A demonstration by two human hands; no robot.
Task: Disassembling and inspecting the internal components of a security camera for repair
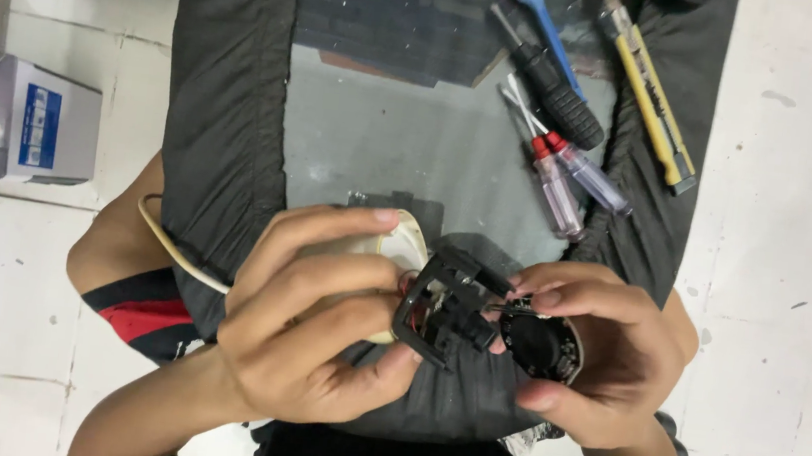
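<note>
1. Over a dark cloth on the tiled floor, the left hand clasps a cream casing, steadying its black bracket.
2. Opposite, the right hand pinches a round black circuit board, wires bridging both parts.
3. Screwdrivers and a yellow utility knife lie near.

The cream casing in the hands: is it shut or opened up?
Opened up. The cream casing sits in the left hand, while the black bracket and round circuit board are exposed, held by the right hand.
</note>
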